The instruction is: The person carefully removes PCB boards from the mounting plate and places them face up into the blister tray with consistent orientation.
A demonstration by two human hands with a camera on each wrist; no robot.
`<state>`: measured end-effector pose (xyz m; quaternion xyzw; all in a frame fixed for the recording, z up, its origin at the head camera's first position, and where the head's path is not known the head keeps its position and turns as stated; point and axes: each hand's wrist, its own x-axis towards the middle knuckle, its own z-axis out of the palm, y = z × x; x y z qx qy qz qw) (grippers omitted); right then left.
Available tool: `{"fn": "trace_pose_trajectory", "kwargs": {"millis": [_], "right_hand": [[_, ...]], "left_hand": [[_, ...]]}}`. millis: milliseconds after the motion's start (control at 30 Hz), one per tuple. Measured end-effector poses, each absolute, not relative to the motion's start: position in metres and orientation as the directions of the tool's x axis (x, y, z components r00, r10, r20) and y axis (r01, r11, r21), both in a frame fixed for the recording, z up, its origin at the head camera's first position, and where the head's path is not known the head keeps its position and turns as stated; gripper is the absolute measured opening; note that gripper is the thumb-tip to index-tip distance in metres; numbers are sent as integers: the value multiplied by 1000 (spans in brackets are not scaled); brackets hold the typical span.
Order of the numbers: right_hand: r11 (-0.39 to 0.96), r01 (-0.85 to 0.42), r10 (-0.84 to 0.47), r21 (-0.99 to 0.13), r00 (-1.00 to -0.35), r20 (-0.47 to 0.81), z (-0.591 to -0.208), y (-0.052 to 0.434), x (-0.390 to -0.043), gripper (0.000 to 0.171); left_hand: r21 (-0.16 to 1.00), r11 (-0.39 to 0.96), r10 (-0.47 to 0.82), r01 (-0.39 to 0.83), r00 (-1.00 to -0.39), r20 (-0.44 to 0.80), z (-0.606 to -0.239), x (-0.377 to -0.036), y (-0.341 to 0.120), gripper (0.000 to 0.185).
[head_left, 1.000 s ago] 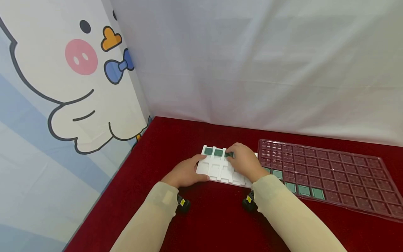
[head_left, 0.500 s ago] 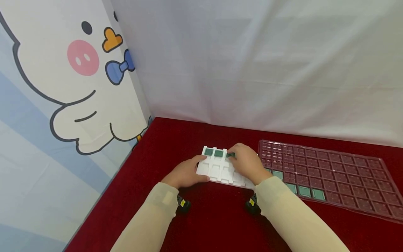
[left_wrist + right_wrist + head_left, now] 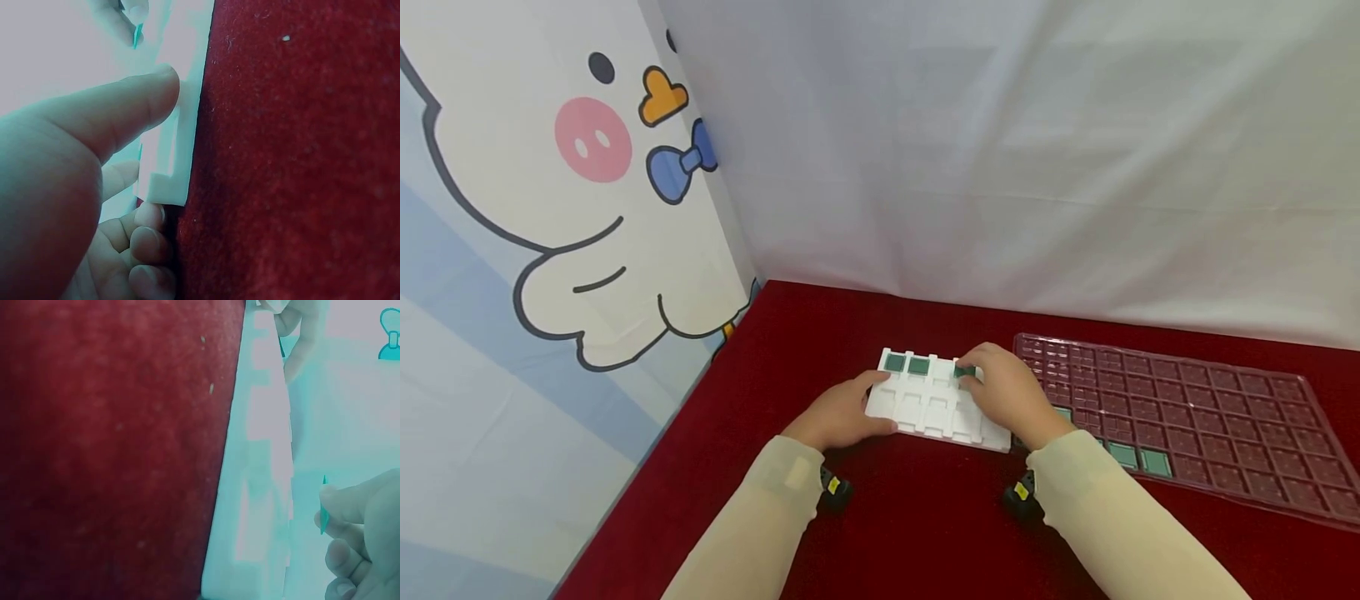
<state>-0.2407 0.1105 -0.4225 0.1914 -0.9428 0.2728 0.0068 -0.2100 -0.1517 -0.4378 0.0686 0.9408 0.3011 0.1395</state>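
A white tray [image 3: 937,408] with rows of square recesses lies on the red cloth. Two green square chips [image 3: 918,366] sit in its far row at the left end. My left hand [image 3: 841,412] grips the tray's left end, thumb along the near edge and other fingers around the end. Between thumb and fingertips, my right hand [image 3: 1009,393] pinches another green square chip [image 3: 965,372] above the far row, right of a bare recess. In the right wrist view that chip [image 3: 324,515] appears edge-on and tilted upright. The right hand hides part of the tray's right end.
To the right lies a clear plastic tray [image 3: 1217,408] with many square pockets. Several green chips [image 3: 1123,455] sit in its near left pockets, partly behind the right sleeve. A white curtain [image 3: 1037,167] hangs behind the table, and a cartoon-printed cloth [image 3: 550,267] hangs at left.
My right hand has moved to the right with the pinched chip, from the third recess of the far row, which now shows bare. The left hand stays on the tray.
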Motion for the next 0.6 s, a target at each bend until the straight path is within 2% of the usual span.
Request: {"fn": "trace_pose_trajectory", "kwargs": {"millis": [600], "right_hand": [[783, -356, -324, -510, -934, 153, -426, 140, -222, 24]], "left_hand": [[590, 807, 205, 31, -951, -231, -437, -210, -152, 81]]}}
